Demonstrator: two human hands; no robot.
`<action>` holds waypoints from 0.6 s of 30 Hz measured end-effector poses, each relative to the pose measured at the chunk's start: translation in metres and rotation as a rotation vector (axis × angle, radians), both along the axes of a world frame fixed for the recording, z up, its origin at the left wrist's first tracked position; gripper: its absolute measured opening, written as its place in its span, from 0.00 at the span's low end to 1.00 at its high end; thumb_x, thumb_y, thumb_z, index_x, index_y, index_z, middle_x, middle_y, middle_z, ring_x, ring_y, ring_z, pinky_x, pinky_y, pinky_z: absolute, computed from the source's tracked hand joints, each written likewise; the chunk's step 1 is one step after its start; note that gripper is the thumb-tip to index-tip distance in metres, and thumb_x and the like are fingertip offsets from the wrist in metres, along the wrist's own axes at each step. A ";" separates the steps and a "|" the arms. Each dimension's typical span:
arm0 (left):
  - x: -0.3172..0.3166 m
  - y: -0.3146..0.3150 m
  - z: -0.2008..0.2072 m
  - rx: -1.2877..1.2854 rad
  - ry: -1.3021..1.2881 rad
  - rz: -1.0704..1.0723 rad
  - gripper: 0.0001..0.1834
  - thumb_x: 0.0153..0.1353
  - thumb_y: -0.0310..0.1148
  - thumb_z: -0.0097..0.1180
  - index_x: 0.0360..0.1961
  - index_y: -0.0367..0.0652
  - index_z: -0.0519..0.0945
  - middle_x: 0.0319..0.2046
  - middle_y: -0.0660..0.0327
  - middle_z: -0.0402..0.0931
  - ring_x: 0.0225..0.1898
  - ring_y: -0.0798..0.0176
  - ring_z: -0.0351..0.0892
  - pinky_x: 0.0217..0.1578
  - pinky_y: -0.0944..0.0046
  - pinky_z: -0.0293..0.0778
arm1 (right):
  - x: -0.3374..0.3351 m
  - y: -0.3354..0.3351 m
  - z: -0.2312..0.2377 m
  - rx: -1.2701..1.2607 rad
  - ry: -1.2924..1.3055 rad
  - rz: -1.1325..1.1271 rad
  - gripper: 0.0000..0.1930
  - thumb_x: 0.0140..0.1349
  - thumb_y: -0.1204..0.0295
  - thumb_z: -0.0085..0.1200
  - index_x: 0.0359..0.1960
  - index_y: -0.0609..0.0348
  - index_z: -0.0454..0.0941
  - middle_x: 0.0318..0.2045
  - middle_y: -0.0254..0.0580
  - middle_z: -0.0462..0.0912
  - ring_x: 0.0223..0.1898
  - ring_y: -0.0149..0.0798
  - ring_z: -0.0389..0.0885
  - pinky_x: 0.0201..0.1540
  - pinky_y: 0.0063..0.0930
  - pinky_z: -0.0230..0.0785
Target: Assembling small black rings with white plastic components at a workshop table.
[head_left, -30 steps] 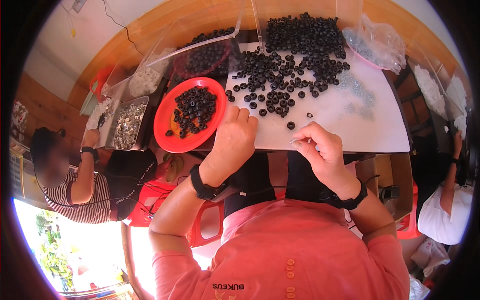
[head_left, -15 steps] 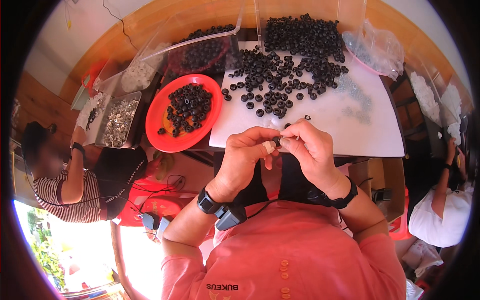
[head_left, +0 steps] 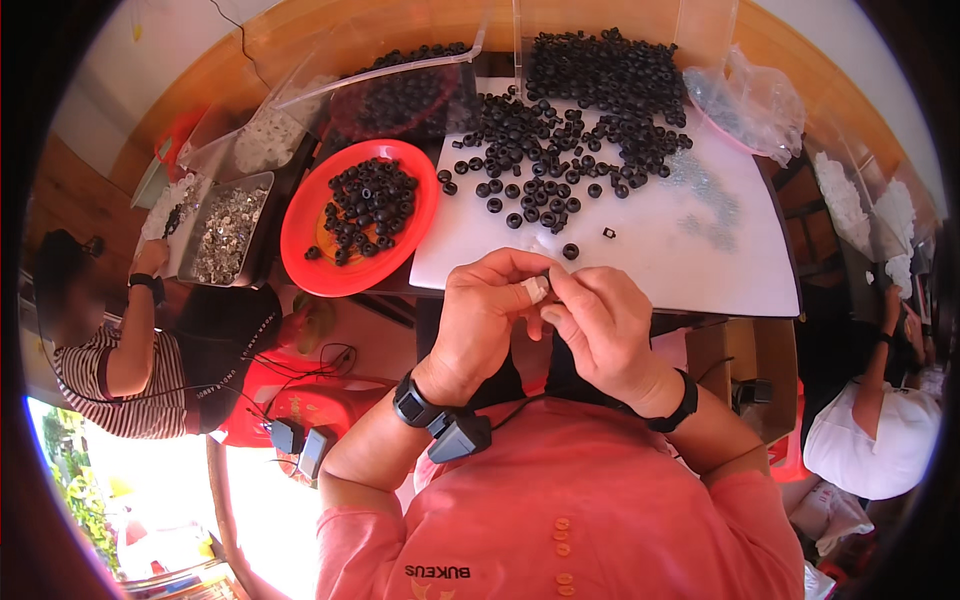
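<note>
My left hand (head_left: pixel 482 318), with a strip of white tape round its thumb, pinches a small black round part that the fingers mostly hide. Against it press the bent fingers of my right hand (head_left: pixel 607 325), and whatever they hold cannot be made out. Both hands meet just in front of the white board (head_left: pixel 690 270). On the board lie many loose black ring-like parts (head_left: pixel 545 205) with holes through them. A single black ring (head_left: pixel 570 251) lies close to my fingertips, and a tiny square black piece (head_left: pixel 609 232) is a little to its right.
Left of the board stands a red plate (head_left: pixel 300 262) of black parts, then a metal tray (head_left: pixel 262 190) of small shiny pieces. Clear bins stand behind. Small clear pieces (head_left: pixel 710 200) and a plastic bag (head_left: pixel 765 110) are at right. Other people work at both sides.
My right fingers have curled in closer to the left ones, covering more of the small black part. The whole view has shifted slightly. The loose parts on the board look unchanged.
</note>
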State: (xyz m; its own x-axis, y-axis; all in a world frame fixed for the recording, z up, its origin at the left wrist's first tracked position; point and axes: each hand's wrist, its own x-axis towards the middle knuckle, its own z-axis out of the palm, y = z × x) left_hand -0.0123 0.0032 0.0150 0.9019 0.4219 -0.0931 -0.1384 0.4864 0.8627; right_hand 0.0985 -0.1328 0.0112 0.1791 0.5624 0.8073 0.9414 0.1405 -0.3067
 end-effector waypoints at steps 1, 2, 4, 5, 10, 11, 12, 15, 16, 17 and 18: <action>0.000 -0.001 -0.002 0.007 0.006 0.017 0.11 0.67 0.21 0.55 0.49 0.28 0.78 0.39 0.53 0.82 0.34 0.63 0.83 0.26 0.68 0.77 | 0.000 -0.004 0.002 -0.040 0.024 0.008 0.16 0.54 0.75 0.66 0.45 0.63 0.82 0.30 0.41 0.77 0.30 0.45 0.78 0.33 0.38 0.71; -0.001 -0.001 -0.001 0.003 0.003 0.018 0.11 0.67 0.21 0.55 0.49 0.28 0.78 0.39 0.53 0.82 0.34 0.63 0.83 0.26 0.68 0.77 | 0.000 -0.007 0.004 -0.078 0.048 0.021 0.14 0.54 0.75 0.65 0.44 0.61 0.82 0.30 0.41 0.76 0.30 0.46 0.77 0.33 0.37 0.70; -0.005 -0.001 0.002 0.059 0.032 0.040 0.11 0.67 0.22 0.56 0.49 0.27 0.79 0.38 0.53 0.82 0.34 0.63 0.82 0.26 0.68 0.76 | 0.025 -0.012 0.018 -0.107 0.061 0.031 0.11 0.55 0.79 0.63 0.40 0.60 0.82 0.28 0.41 0.76 0.29 0.45 0.77 0.34 0.36 0.70; -0.006 -0.001 0.006 0.081 0.000 0.063 0.12 0.66 0.22 0.57 0.48 0.27 0.79 0.37 0.53 0.82 0.34 0.63 0.81 0.28 0.67 0.76 | 0.035 -0.015 0.029 -0.086 0.196 -0.019 0.10 0.54 0.82 0.61 0.38 0.59 0.82 0.26 0.43 0.75 0.28 0.46 0.77 0.34 0.36 0.70; 0.000 0.009 0.005 0.056 -0.083 0.082 0.12 0.66 0.22 0.56 0.49 0.28 0.79 0.38 0.52 0.81 0.35 0.63 0.80 0.30 0.66 0.76 | 0.074 -0.007 0.039 -0.220 0.081 -0.218 0.08 0.50 0.84 0.57 0.31 0.60 0.79 0.27 0.46 0.77 0.33 0.48 0.80 0.35 0.40 0.72; 0.002 0.009 0.005 0.040 -0.094 0.085 0.12 0.66 0.22 0.57 0.49 0.28 0.79 0.38 0.52 0.81 0.35 0.63 0.81 0.30 0.66 0.76 | 0.076 -0.001 0.032 -0.312 -0.060 -0.236 0.06 0.48 0.84 0.56 0.28 0.60 0.78 0.28 0.46 0.77 0.34 0.48 0.81 0.35 0.41 0.73; 0.003 0.008 0.005 0.024 -0.103 0.087 0.13 0.66 0.22 0.57 0.50 0.28 0.79 0.38 0.52 0.81 0.36 0.63 0.81 0.30 0.66 0.75 | 0.078 0.004 0.023 -0.313 -0.060 -0.240 0.06 0.48 0.84 0.56 0.28 0.60 0.78 0.28 0.46 0.77 0.34 0.48 0.81 0.35 0.41 0.73; 0.002 0.010 0.000 0.022 -0.109 0.026 0.13 0.66 0.23 0.57 0.50 0.28 0.79 0.39 0.53 0.81 0.36 0.63 0.80 0.30 0.66 0.75 | 0.081 0.013 0.008 -0.482 -0.230 -0.300 0.04 0.44 0.80 0.56 0.23 0.59 0.77 0.29 0.44 0.79 0.34 0.50 0.80 0.37 0.42 0.75; 0.001 0.011 -0.002 0.020 -0.106 0.027 0.13 0.66 0.23 0.57 0.50 0.28 0.79 0.39 0.53 0.81 0.36 0.63 0.80 0.30 0.66 0.75 | 0.083 0.013 0.009 -0.484 -0.228 -0.298 0.04 0.44 0.80 0.56 0.23 0.59 0.77 0.29 0.44 0.79 0.34 0.50 0.80 0.37 0.42 0.75; 0.000 0.012 -0.004 0.023 -0.112 0.030 0.13 0.66 0.23 0.57 0.50 0.28 0.79 0.39 0.53 0.81 0.36 0.63 0.80 0.30 0.66 0.76 | 0.085 0.012 0.009 -0.499 -0.223 -0.286 0.04 0.44 0.80 0.56 0.23 0.60 0.77 0.29 0.44 0.79 0.35 0.49 0.80 0.37 0.42 0.75; -0.001 0.013 -0.005 0.026 -0.118 0.033 0.13 0.66 0.23 0.56 0.51 0.28 0.79 0.38 0.53 0.81 0.36 0.63 0.80 0.30 0.66 0.76 | 0.086 0.011 0.010 -0.514 -0.217 -0.275 0.04 0.44 0.80 0.57 0.24 0.60 0.77 0.29 0.44 0.79 0.35 0.49 0.80 0.37 0.42 0.74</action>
State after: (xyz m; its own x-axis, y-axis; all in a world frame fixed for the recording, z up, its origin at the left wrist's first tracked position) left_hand -0.0131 0.0160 0.0099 0.8915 0.4525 0.0238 -0.2551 0.4579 0.8516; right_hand 0.1843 -0.1216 0.0209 0.2348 0.8452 0.4801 0.9706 -0.2310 -0.0679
